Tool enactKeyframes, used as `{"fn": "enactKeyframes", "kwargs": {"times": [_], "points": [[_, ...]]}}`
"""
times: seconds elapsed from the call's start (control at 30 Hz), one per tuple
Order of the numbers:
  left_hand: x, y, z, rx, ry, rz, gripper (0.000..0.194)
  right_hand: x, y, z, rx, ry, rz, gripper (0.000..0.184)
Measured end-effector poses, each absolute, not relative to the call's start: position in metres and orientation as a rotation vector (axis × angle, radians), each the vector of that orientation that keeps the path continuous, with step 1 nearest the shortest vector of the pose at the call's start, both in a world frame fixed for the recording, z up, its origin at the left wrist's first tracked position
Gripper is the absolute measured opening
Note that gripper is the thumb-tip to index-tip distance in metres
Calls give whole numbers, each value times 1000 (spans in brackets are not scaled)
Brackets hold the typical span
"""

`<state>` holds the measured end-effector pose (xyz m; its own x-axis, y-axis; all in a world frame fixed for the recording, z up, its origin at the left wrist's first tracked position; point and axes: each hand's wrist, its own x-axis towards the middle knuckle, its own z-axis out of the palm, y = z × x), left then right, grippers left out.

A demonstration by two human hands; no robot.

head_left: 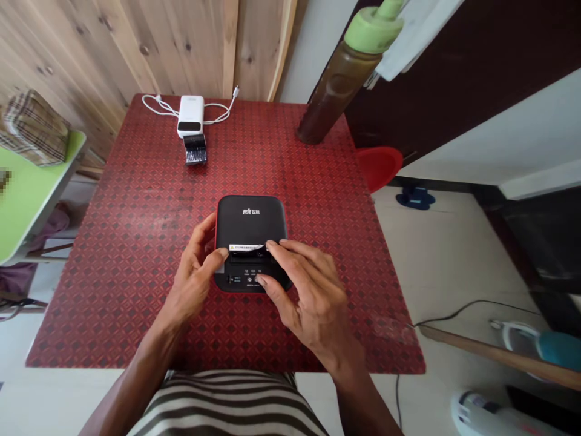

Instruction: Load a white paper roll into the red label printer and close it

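Note:
A small black printer-like device (pixel 250 225) with rounded corners lies on the red patterned table (pixel 149 260). It has a pale logo, a dark slot and small buttons along its near edge. A white warning strip (pixel 240 247) runs above the slot; its right end looks bent or covered. My left hand (pixel 195 263) holds the device's left side, thumb on top beside the slot, other fingers partly hidden along the side. My right hand (pixel 308 281) rests over the right part, index fingertip at the strip's right end and thumb by the buttons, fingers apart.
A white power bank (pixel 191 112) with a white cable and a black strip (pixel 195 151) lie at the far left. A brown bottle with a green cap (pixel 338 82) stands at the far right. A red stool (pixel 379 166) is beyond the right edge, a green table (pixel 31 194) left.

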<state>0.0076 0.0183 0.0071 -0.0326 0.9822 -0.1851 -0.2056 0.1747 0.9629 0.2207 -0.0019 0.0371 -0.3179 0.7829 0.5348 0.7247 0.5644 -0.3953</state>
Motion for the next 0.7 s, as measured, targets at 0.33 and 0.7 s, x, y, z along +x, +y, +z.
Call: {"fn": "enactKeyframes", "kwargs": {"times": [0.33, 0.7], "points": [[-6, -6, 2, 930, 1165, 1183, 57, 223, -35, 23, -1338, -1847, 144, 50], [-1, -3, 5, 897, 1197, 1228, 55, 214, -43, 9, -1457, -1746, 122, 52]]}}
